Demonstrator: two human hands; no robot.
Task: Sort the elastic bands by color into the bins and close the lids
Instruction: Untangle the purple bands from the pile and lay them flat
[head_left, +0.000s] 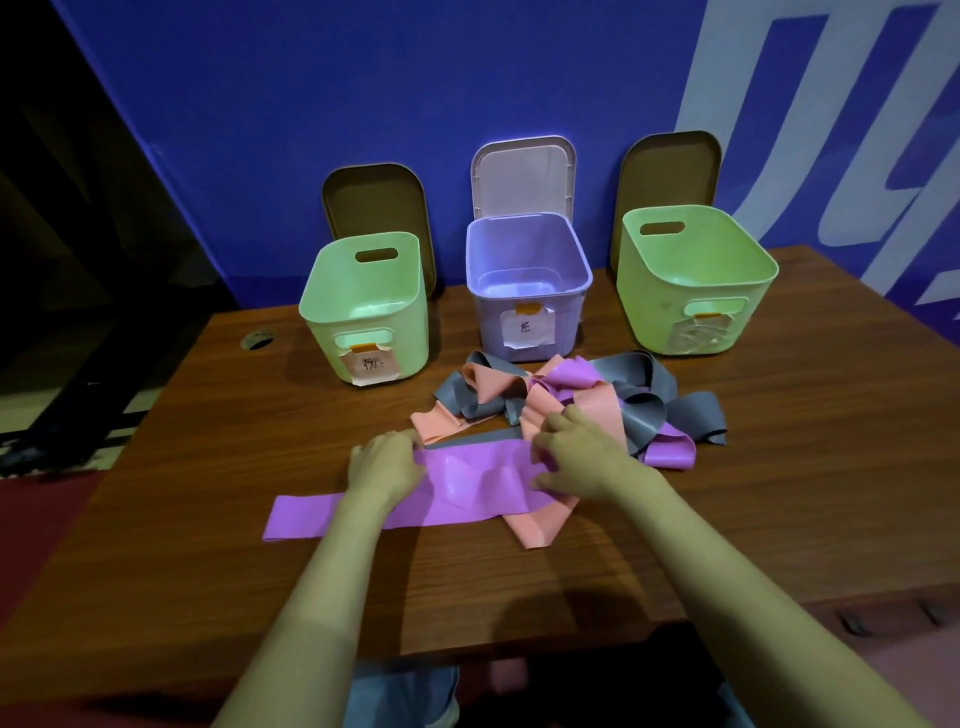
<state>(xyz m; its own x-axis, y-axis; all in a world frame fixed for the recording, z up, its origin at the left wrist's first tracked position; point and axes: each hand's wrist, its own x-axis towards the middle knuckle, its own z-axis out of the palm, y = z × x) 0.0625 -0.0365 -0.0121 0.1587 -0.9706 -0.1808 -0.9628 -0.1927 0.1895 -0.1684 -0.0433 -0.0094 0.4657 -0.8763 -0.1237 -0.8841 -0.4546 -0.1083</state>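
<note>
You are drawing the purple band (467, 486) out of the tangled pile (582, 400) on the bench (779, 467), just in front of the open purple bin (491, 322); gather it toward its middle rather than tugging, since a pink band (540, 522) crosses its right end and would likely drag along; your left hand (387, 465) curls its fingers over the band's far edge, thumb on top, pinching it; your right hand (576, 457) is likewise curled narrow, gripping the same band where it meets the pink one.
</note>
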